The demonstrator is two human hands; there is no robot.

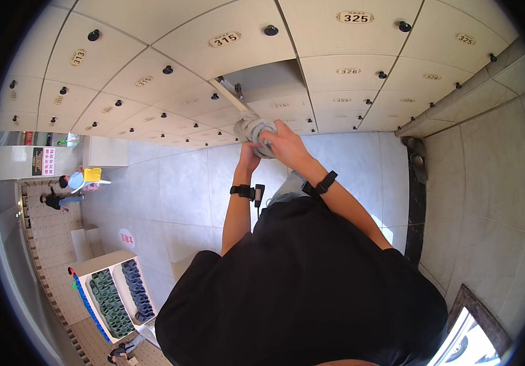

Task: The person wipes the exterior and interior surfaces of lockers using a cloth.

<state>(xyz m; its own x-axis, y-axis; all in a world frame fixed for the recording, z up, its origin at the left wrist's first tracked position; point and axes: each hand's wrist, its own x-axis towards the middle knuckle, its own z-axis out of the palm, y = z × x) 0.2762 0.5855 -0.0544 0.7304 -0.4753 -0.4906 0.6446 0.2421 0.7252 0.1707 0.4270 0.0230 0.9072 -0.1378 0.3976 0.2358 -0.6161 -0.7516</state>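
Currently gripping grey cloth with left hand and right hand, both closed, bunched right at near edge of locker door. Got moving room over tiled floor, left and right. Seeing open locker just right of door, contents unclear; near left, slipper rack holding green slippers and blue slippers in separate bays.

So there's a pale rack at lower left, packed with green slippers and dark blue slippers, pretty neat rows tbh. Past it, a person in a light blue top is right beside something yellow. Dark shoes sit along the right wall, and a round pink-and-white sticker is on the grey floor.
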